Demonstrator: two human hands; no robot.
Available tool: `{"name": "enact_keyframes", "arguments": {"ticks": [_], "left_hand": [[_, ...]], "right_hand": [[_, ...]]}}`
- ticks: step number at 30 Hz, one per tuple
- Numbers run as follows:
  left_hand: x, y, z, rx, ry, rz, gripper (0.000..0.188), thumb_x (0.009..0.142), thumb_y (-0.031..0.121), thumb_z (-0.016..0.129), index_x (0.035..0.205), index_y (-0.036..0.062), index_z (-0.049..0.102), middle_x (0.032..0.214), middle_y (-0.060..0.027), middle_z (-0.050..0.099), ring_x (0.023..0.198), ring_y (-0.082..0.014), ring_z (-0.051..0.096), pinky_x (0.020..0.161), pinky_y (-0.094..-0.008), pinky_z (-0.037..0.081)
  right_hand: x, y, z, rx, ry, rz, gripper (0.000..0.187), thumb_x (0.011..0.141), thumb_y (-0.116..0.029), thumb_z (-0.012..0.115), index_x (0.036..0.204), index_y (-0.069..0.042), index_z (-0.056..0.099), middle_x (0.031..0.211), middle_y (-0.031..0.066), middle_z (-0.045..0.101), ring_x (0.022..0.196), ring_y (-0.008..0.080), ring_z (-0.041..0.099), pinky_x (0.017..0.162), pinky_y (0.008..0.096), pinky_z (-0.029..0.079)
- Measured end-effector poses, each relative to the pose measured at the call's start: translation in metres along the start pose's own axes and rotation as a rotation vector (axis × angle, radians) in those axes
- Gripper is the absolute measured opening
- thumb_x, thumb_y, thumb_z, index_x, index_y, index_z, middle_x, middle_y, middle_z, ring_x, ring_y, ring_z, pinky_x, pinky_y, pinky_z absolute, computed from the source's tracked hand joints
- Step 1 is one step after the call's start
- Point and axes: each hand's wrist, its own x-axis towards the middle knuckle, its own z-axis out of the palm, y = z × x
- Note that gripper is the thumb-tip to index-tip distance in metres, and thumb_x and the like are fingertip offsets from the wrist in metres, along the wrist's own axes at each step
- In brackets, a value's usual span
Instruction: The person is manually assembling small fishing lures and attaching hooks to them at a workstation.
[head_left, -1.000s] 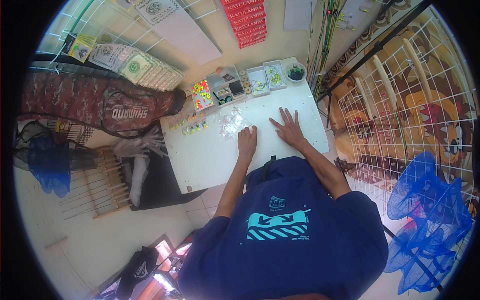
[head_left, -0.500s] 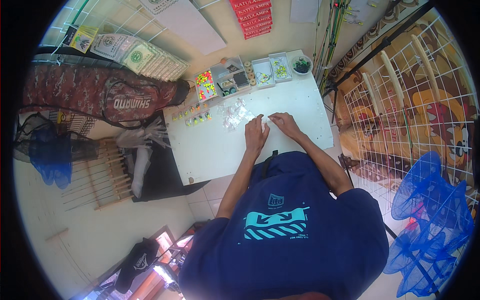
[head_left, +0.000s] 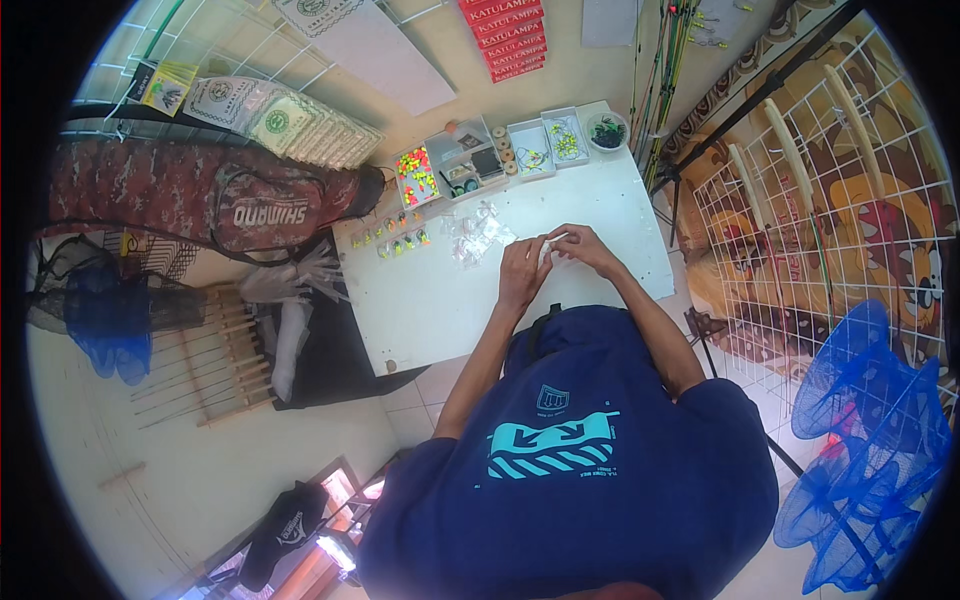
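My left hand (head_left: 524, 272) and my right hand (head_left: 588, 248) meet above the white table (head_left: 440, 325), their fingertips pinched close together. Something small and pale or clear shows faintly between them; it is too small to name. Just left of my fingers lies a loose pile of small clear plastic bags (head_left: 474, 236). Farther left, small packed lures or floats in yellow, green and orange (head_left: 405, 243) lie in two rows.
Along the table's far edge stand a box of bright red and yellow pieces (head_left: 416, 175), a compartment box (head_left: 470, 160), wooden spools (head_left: 506, 158), two white trays (head_left: 565, 138) and a round bowl (head_left: 607, 131). A camouflage rod bag (head_left: 210, 190) hangs at left, blue nets (head_left: 850, 400) at right.
Both hands have shifted slightly right and nearer to me, and their fingertips have come together. The whole view has shifted a little; the things on the table lie as before.
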Motion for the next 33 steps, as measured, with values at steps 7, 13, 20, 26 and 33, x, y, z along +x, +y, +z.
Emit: {"name": "enact_keyframes", "arguments": {"ticks": [7, 13, 20, 26, 33], "left_hand": [[0.000, -0.003, 0.000, 0.045, -0.090, 0.151, 0.034, 0.081, 0.011, 0.064, 0.114, 0.0055, 0.060, 0.095, -0.0085, 0.060, 0.091, -0.0248, 0.058, 0.086, -0.0400, 0.045], [0.004, -0.004, -0.005, 0.068, -0.075, 0.203, 0.037, 0.076, 0.012, 0.070, 0.111, 0.0064, 0.061, 0.096, -0.0095, 0.062, 0.094, -0.0268, 0.058, 0.087, -0.0396, 0.045], [0.003, -0.002, -0.010, -0.182, -0.066, -0.032, 0.050, 0.074, 0.017, 0.077, 0.120, 0.0084, 0.060, 0.105, -0.0095, 0.060, 0.099, -0.0273, 0.057, 0.088, -0.0405, 0.044], [0.002, 0.001, -0.015, -0.221, -0.126, -0.082, 0.039, 0.075, 0.020, 0.077, 0.111, 0.0081, 0.065, 0.101, -0.0092, 0.062, 0.092, -0.0265, 0.059, 0.085, -0.0400, 0.045], [0.008, 0.008, -0.022, -0.408, -0.020, -0.352, 0.038, 0.073, 0.018, 0.079, 0.106, 0.0062, 0.066, 0.099, -0.0084, 0.063, 0.083, -0.0238, 0.060, 0.080, -0.0371, 0.046]], "right_hand": [[0.003, -0.002, 0.001, -0.120, -0.007, 0.046, 0.024, 0.085, -0.022, 0.063, 0.101, -0.004, 0.065, 0.081, 0.0032, 0.065, 0.074, 0.0114, 0.060, 0.065, 0.0251, 0.046], [0.001, -0.008, -0.001, -0.141, 0.006, 0.173, 0.027, 0.082, -0.028, 0.070, 0.096, -0.005, 0.066, 0.078, 0.0034, 0.065, 0.074, 0.0116, 0.062, 0.065, 0.0259, 0.046], [-0.005, -0.009, -0.007, 0.104, -0.054, 0.117, 0.022, 0.080, -0.025, 0.074, 0.091, -0.009, 0.066, 0.080, 0.0022, 0.067, 0.073, 0.0098, 0.060, 0.067, 0.0245, 0.045], [-0.010, -0.009, -0.008, 0.098, -0.064, 0.075, 0.026, 0.081, -0.028, 0.075, 0.093, -0.008, 0.063, 0.082, 0.0034, 0.067, 0.074, 0.0108, 0.060, 0.067, 0.0254, 0.046], [-0.015, -0.032, 0.000, 0.018, -0.052, -0.064, 0.026, 0.089, -0.031, 0.064, 0.096, -0.006, 0.066, 0.091, 0.0033, 0.068, 0.082, 0.0126, 0.059, 0.074, 0.0284, 0.046]]}}
